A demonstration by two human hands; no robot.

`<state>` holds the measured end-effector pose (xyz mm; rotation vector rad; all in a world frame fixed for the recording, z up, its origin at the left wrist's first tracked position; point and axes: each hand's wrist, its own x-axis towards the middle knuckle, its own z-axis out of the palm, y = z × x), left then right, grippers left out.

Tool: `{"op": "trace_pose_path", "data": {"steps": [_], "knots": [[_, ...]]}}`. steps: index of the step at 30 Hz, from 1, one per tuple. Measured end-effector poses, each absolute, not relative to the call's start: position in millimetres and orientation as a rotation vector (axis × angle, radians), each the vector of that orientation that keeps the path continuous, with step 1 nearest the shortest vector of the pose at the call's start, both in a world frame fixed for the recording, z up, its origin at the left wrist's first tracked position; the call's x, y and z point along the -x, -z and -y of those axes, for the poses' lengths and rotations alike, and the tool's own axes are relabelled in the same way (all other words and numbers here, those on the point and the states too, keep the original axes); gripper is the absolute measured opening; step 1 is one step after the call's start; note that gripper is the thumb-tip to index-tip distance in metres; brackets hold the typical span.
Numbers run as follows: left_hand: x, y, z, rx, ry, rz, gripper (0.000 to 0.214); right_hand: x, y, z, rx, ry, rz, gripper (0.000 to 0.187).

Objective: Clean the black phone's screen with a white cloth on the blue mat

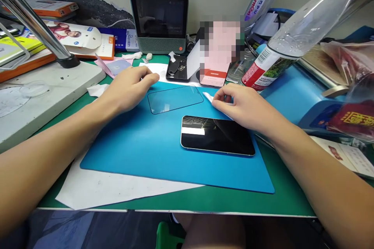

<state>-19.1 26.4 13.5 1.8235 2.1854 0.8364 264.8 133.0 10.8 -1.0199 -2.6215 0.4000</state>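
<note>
The phone (217,136) lies screen up on the blue mat (140,148), with the clear glass (175,100) flat beyond it to the left. The right hand (241,105) pinches a white strip (208,96) between nearly closed fingers. Near the glass, the left hand's (128,87) fingers curl loosely; I cannot tell whether they hold anything.

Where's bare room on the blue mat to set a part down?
Mainly the front left of the mat, with the clear glass behind and the black phone to the right. A narrower strip runs between phone and front edge. Crowded: behind, near the upright screen, and back right, by the red-capped bottle.
</note>
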Motion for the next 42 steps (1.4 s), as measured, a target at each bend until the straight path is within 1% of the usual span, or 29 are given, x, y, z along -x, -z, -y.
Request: {"op": "trace_pose_path", "data": {"steps": [2, 4, 8, 11, 15, 20, 23, 26, 29, 31, 35, 37, 40, 42], "knots": [[12, -17, -20, -1.962, -0.874, -2.115, 0.04, -265, -11, -134, 0.986, -0.394, 2.631, 0.016], [5, -19, -12, -2.183, -0.868, -1.909, 0.043, -265, -13, -133, 0.959, -0.396, 2.591, 0.017], [-4, -13, -3, -2.462, -0.654, -1.461, 0.061, -259, -20, -113, 0.704, -0.36, 2.617, 0.018], [-4, -7, -2, -2.474, -0.549, -1.359, 0.078, -252, -23, -82, 0.432, -0.262, 2.826, 0.024], [-3, -6, -2, -2.494, -0.533, -1.296, 0.084, -257, -25, -33, 0.309, -0.151, 2.928, 0.036], [-7, -7, 2, -2.501, -0.528, -1.227, 0.086, -284, -30, 6, 0.419, -0.123, 2.924, 0.048], [-7, -7, 3, -2.501, -0.515, -1.225, 0.088, -286, -34, 10, 0.5, -0.057, 2.872, 0.053], [-7, -7, 3, -2.499, -0.504, -1.228, 0.09, -273, -32, 7, 0.545, 0.03, 2.84, 0.062], [-6, -7, 2, -2.474, -0.507, -1.228, 0.093, -266, -26, 10, 0.562, 0.036, 2.872, 0.072], [-6, -8, 3, -2.461, -0.504, -1.223, 0.093, -273, -23, 18, 0.565, 0.018, 2.9, 0.071], [-7, -7, 3, -2.464, -0.506, -1.217, 0.095, -291, -28, 33, 0.587, -0.007, 2.868, 0.06], [-7, -6, 3, -2.453, -0.515, -1.213, 0.1, -289, -31, 32, 0.629, -0.061, 2.826, 0.061], [-5, -5, 3, -2.406, -0.54, -1.218, 0.109, -270, -29, 22, 0.713, -0.111, 2.832, 0.075], [-4, -4, 3, -2.377, -0.546, -1.23, 0.11, -260, -25, 17, 0.758, -0.131, 2.881, 0.082]]}}
